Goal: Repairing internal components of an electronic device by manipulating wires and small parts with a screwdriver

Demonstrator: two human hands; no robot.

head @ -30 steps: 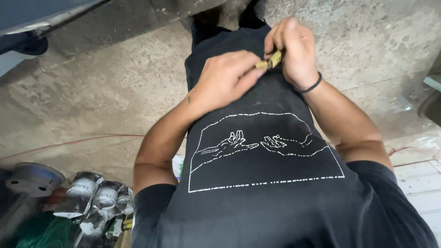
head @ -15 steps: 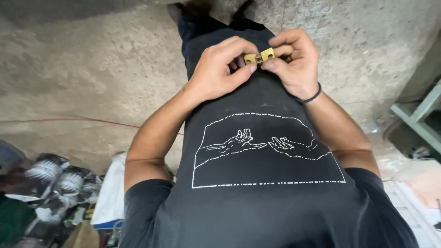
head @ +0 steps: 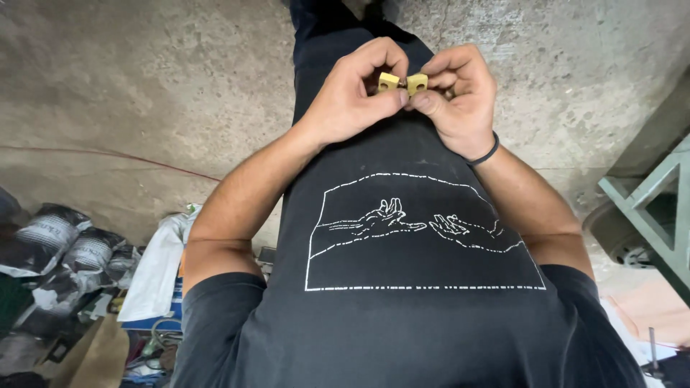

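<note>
Brass-coloured small blocks, two of them, held side by side and touching at chest height: left brass block (head: 389, 81) pinched between thumb and fingertips of the left hand (head: 352, 97); right brass block (head: 417, 84) pinched the same way by the right hand (head: 460, 93); each block square-edged with a small hole in its face; both hands closed tight on their pieces, knuckles raised, thumbs meeting just below the blocks; thin black band (head: 483, 153) around the right wrist; beneath the hands, a black T-shirt (head: 402, 316) printed with a white line drawing of two reaching hands; further out, grey concrete floor (head: 144, 93) with a thin red cable (head: 108, 154) across it; crumpled sacks (head: 65, 244) and a white bag (head: 154, 269) on the left; green metal frame (head: 658, 208) at the right edge.
</note>
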